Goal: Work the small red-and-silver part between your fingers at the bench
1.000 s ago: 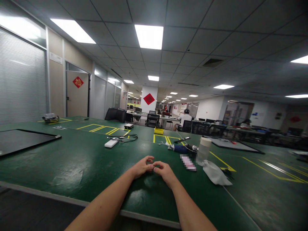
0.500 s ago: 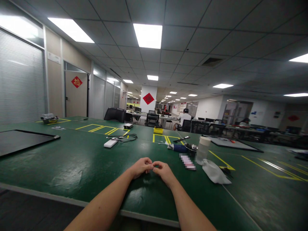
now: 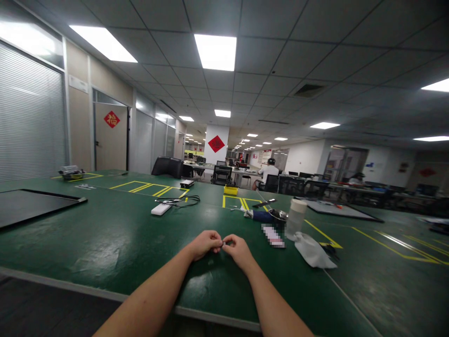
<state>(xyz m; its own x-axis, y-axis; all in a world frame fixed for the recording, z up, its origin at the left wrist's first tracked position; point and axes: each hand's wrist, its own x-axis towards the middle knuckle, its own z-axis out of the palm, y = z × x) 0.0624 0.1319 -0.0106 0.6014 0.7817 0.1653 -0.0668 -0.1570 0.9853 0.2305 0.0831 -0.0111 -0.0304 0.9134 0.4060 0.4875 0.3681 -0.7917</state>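
Observation:
My left hand point(image 3: 206, 244) and my right hand point(image 3: 237, 248) meet above the near part of the green table point(image 3: 140, 252). Each hand is closed in a pinch, fingertips almost touching. Between them shows a tiny light and dark object point(image 3: 223, 244), too small to name. Both hands seem to grip it. To the right of my right hand lies a flat pinkish thing point(image 3: 273, 236), blurred into blocks. Behind it are a blue cloth-like roll point(image 3: 262, 216) and a shiny metal bowl point(image 3: 278, 215).
A cloudy plastic bottle point(image 3: 296, 220) stands at the right beside a white pouch point(image 3: 314, 250). A white power strip point(image 3: 161, 208) with a black cable lies ahead to the left. Further back is a yellow box point(image 3: 230, 190). A dark flat panel point(image 3: 35, 206) lies far left. A person point(image 3: 269, 173) sits in the background.
My fingertips have shifted slightly, and the tiny object between them now shows more clearly. Nothing else has visibly moved.

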